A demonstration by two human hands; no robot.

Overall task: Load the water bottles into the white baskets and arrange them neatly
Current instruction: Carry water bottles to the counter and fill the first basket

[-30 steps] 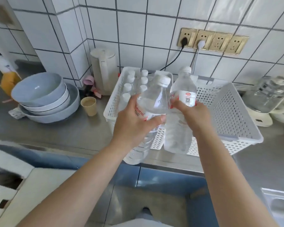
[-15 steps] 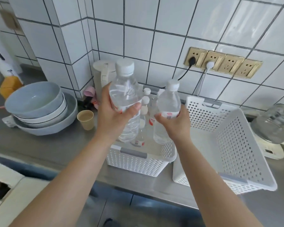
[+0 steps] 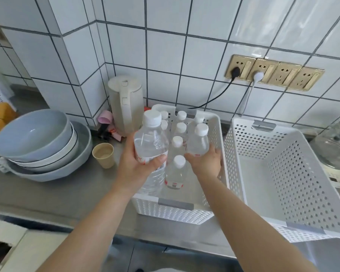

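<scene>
Your left hand [image 3: 137, 169] grips a large water bottle [image 3: 151, 146] upright over the left white basket [image 3: 175, 210]; your right hand [image 3: 206, 163] holds a smaller bottle [image 3: 197, 143] inside it — beside standing bottles [image 3: 176, 169]. The right basket [image 3: 283, 193] sits just beside.

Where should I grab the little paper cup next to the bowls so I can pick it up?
Grip the paper cup round its upper wall, just under the rim, coming from above and from its right side. It stands upright and open, widest at the top, so fingers wrap there easily. The stacked bowls crowd its left, while the counter to its right and front looks free.
</scene>
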